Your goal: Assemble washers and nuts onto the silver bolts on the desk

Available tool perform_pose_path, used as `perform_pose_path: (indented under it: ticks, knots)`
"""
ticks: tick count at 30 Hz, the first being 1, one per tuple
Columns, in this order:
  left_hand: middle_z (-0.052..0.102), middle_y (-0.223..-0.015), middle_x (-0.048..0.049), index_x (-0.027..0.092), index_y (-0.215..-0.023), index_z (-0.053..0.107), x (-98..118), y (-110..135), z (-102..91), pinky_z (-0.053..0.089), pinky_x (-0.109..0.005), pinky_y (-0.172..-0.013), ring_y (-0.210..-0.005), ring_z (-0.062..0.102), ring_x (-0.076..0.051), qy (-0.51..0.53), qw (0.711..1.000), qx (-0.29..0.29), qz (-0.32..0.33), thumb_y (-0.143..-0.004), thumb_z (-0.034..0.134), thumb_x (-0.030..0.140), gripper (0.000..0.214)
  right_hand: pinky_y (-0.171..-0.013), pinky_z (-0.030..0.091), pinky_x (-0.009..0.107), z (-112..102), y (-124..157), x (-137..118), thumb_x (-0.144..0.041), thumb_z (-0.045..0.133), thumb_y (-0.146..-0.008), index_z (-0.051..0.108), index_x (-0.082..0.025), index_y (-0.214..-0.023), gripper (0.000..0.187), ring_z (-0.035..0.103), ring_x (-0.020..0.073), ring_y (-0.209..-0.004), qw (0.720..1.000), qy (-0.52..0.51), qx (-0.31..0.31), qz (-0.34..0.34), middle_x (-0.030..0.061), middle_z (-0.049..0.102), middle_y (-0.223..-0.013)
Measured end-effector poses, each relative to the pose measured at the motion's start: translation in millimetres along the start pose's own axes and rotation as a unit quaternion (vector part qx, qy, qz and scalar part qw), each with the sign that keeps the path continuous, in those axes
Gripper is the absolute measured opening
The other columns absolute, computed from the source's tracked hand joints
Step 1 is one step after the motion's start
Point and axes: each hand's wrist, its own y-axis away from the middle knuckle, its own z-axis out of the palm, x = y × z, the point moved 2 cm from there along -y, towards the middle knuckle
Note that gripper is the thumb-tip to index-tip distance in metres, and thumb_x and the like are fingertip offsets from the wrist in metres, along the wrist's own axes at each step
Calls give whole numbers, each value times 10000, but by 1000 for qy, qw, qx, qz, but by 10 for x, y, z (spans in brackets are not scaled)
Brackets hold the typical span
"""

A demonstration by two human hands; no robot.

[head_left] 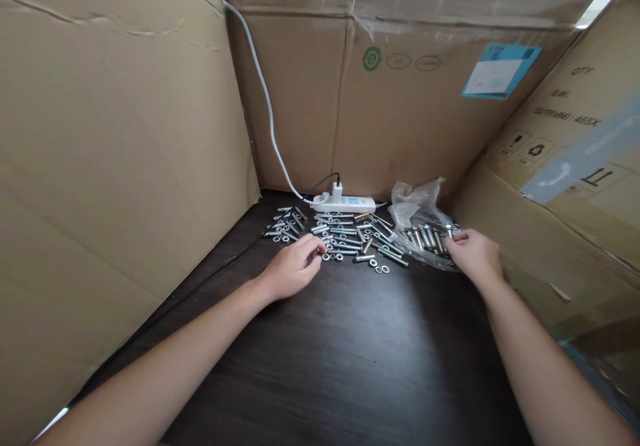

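Note:
My left hand [295, 267] is low over the dark table at the near edge of a spread of loose bolts [343, 231]. Its fingers are curled together beside a few nuts and washers; whatever they pinch, if anything, is hidden. My right hand [474, 254] pinches a silvery bolt [449, 231] at the right side of a clear plastic bag [417, 196]. More bolts [425, 238] lie in the bag, several side by side. In front of the loose bolts are a nut [373, 263] and a flat washer [385, 269].
Behind the bolts lies a white power strip [357, 205] with a plugged-in white adapter [337, 193]. Its white cord [270, 109] climbs the back cardboard. A black cable [220, 265] crosses the table at left. Cardboard walls [125, 133] enclose the dark tabletop [350, 353].

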Motion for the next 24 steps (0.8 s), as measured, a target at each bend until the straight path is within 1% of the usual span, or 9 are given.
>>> perform_pose_path:
  ticks: [3, 5, 9, 12, 14, 16, 19, 22, 24]
  knots:
    - [508, -845, 0, 193, -915, 530, -206, -53, -80, 384, -252, -641, -676, 471, -121, -38, 998, 29, -46, -850, 422, 187, 126, -560, 373, 308, 53, -14, 1, -318, 595, -658, 624, -176, -686, 148, 562, 214, -590, 1000, 12, -14, 1, 83, 640, -649]
    - [515, -852, -3, 193, -904, 533, -319, -76, -133, 380, -258, -644, -694, 475, -130, -63, 995, 48, -62, -838, 415, 165, 138, -565, 373, 312, 68, -15, 5, -345, 595, -671, 622, -185, -709, 167, 561, 224, -609, 1000, 23, -20, 5, 83, 639, -663]
    - [520, -847, -17, 186, -858, 536, -456, -101, -219, 383, -271, -681, -763, 486, -156, -103, 991, 59, -68, -801, 415, 122, 149, -559, 360, 311, 63, 2, 3, -412, 583, -706, 610, -195, -740, 221, 540, 227, -611, 999, 23, -23, 8, 82, 626, -666]
    - [525, -878, -29, 183, -869, 533, -542, -110, -283, 386, -283, -714, -808, 488, -169, -123, 986, 74, -79, -810, 396, 117, 163, -552, 340, 305, 42, 36, -10, -404, 553, -740, 600, -193, -732, 216, 511, 211, -586, 1000, 14, -13, -5, 77, 604, -638]
    - [530, -881, -32, 187, -880, 528, -621, -111, -322, 387, -297, -734, -833, 478, -181, -143, 982, 77, -94, -811, 387, 109, 175, -546, 326, 300, 19, 73, -36, -387, 513, -774, 595, -187, -727, 221, 489, 195, -565, 1000, 3, 2, -26, 77, 586, -619]
    - [534, -875, -32, 195, -877, 529, -713, -106, -361, 385, -324, -792, -880, 461, -200, -169, 977, 75, -105, -794, 396, 97, 185, -536, 313, 293, -4, 121, -88, -368, 468, -803, 590, -183, -730, 234, 474, 182, -553, 998, -10, 22, -56, 71, 569, -606]
    - [521, -899, -27, 219, -877, 537, -861, -77, -432, 378, -354, -861, -931, 448, -211, -186, 970, 75, -137, -733, 393, 48, 266, -521, 301, 278, -5, 202, -208, -355, 469, -798, 589, -191, -722, 217, 471, 171, -548, 994, -26, 40, -98, 46, 556, -590]
    - [507, -948, -15, 247, -894, 544, -984, -34, -502, 379, -358, -886, -980, 443, -211, -180, 968, 79, -159, -661, 361, -3, 387, -510, 299, 262, 43, 271, -335, -353, 513, -770, 594, -200, -710, 183, 484, 156, -544, 987, -40, 25, -152, 21, 563, -592]
    - [502, -957, -8, 256, -898, 539, -1049, -10, -529, 382, -356, -888, -991, 448, -210, -171, 967, 76, -171, -636, 362, -3, 409, -502, 302, 253, 85, 297, -381, -355, 523, -768, 595, -205, -709, 177, 485, 144, -530, 983, -47, 10, -179, 7, 560, -588]
